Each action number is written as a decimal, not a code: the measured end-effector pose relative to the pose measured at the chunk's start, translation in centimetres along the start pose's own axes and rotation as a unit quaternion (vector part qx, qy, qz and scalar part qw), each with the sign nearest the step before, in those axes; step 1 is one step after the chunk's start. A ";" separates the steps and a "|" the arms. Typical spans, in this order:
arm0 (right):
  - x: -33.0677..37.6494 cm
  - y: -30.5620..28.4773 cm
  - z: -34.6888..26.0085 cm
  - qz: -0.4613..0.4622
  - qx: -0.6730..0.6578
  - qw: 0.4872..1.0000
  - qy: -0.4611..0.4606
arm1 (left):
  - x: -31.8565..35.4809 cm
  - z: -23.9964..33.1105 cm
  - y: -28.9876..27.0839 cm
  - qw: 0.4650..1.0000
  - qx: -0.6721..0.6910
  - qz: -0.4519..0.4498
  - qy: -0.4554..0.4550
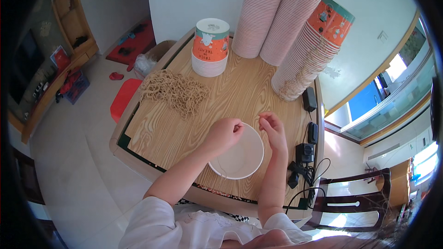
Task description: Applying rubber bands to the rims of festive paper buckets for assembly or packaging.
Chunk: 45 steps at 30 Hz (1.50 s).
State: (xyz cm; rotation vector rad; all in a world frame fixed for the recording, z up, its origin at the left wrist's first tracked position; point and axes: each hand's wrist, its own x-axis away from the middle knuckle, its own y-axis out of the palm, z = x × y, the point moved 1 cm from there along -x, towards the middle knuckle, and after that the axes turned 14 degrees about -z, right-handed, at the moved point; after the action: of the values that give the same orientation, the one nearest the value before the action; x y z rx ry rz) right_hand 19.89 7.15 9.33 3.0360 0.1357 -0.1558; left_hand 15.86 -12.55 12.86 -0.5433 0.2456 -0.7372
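A white paper bucket (244, 157) stands upright, mouth up, near the table's front edge. A thin tan string (222, 168) runs down by its near left side. My left hand (224, 133) is closed over the bucket's far left rim, and whatever its fingers pinch is hidden. At the far right rim, my right hand (274, 130) has thumb and fingers drawn together; anything between them is too fine to make out. A tangled heap of tan strings (175, 93) lies on the table to the left, beyond my left arm.
Tall stacks of orange-topped paper buckets (263, 14) rise at the back; the right-hand stack (302, 62) has strings down its side. A short upside-down bucket stack (211, 48) is behind the heap. Black adapters and cables (304, 153) line the right edge, near a dark chair (355, 198).
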 end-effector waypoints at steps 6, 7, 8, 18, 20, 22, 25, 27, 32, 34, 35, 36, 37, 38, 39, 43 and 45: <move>1.2 3.7 -5.0 -0.113 0.076 0.988 -0.072 | 0.8 1.0 -0.4 0.987 0.152 -0.033 0.042; 1.2 3.2 -4.4 -0.092 0.095 0.990 -0.046 | 0.8 1.4 -0.5 0.987 0.154 -0.035 0.044; 1.3 2.9 -4.0 -0.071 0.114 0.991 -0.019 | 0.8 1.7 -0.7 0.988 0.146 -0.041 0.014; 1.9 2.0 -4.2 0.028 0.230 0.973 -0.012 | 1.6 0.5 -0.8 0.991 0.135 -0.002 0.020; 2.1 1.4 -4.5 0.057 0.262 0.961 -0.073 | 1.6 0.7 -1.1 0.990 0.137 -0.015 0.012; 1.6 3.9 -5.5 0.027 0.252 0.962 -0.100 | 1.6 0.6 -1.2 0.990 0.138 -0.024 -0.001; 1.4 4.2 -4.8 -0.028 0.228 0.970 -0.082 | 1.6 1.0 -1.2 0.986 0.162 -0.041 0.024; 1.5 3.8 -4.2 -0.056 0.214 0.974 -0.037 | 1.6 1.2 -1.4 0.990 0.126 -0.048 0.036; 1.9 2.9 -4.0 -0.003 0.207 0.978 -0.025 | 1.8 0.9 -1.2 0.988 0.145 -0.030 0.030; 2.0 2.5 -3.8 0.006 0.185 0.983 -0.020 | 2.0 1.3 -1.5 0.989 0.145 -0.027 0.020; 2.0 2.3 -3.7 0.016 0.163 0.986 -0.014 | 2.0 1.5 -1.6 0.985 0.166 -0.039 0.004; 2.1 2.2 -3.7 0.016 0.164 0.986 -0.014 | 2.0 1.6 -1.6 0.981 0.186 -0.051 -0.012; 2.1 2.1 -3.7 0.006 0.166 0.986 -0.013 | 2.0 1.2 -1.5 0.981 0.187 -0.052 -0.012; 2.2 2.0 -3.7 -0.004 0.169 0.985 -0.012 | 1.8 0.4 -1.2 0.990 0.137 -0.044 0.017; 2.1 2.2 -3.8 -0.005 0.169 0.985 -0.012 | 1.5 -0.4 -1.0 0.995 0.086 -0.034 0.045; 1.1 4.3 -4.3 -0.071 0.255 0.964 -0.019 | 0.2 -0.2 0.5 0.957 0.028 0.071 0.281; 0.9 4.8 -4.2 -0.075 0.246 0.965 -0.044 | 0.3 1.7 0.7 0.963 0.174 0.001 0.208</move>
State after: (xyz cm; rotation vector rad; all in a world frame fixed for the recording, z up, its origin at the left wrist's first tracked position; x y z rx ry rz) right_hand 21.69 2.85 13.84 3.5022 0.3717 -0.3904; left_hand 17.20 -11.66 13.88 -0.0478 0.4942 -0.8664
